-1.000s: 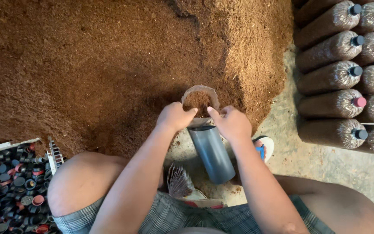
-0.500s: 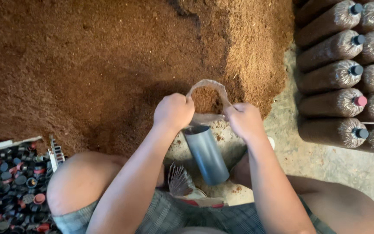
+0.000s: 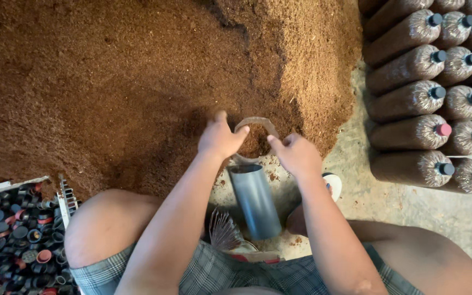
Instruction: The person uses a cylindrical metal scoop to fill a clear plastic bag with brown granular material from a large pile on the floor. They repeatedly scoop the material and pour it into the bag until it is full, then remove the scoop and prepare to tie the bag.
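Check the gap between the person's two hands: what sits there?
In the head view, the open mouth of a clear plastic bag partly filled with brown sawdust sits between the left hand and right hand, both gripping its rim.

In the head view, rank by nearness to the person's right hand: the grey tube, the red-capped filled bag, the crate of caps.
From the right hand:
1. Grey tube, just below and inward of it, between the knees.
2. Red-capped filled bag, out to the right in the stacked row.
3. Crate of caps, far left by the other knee.
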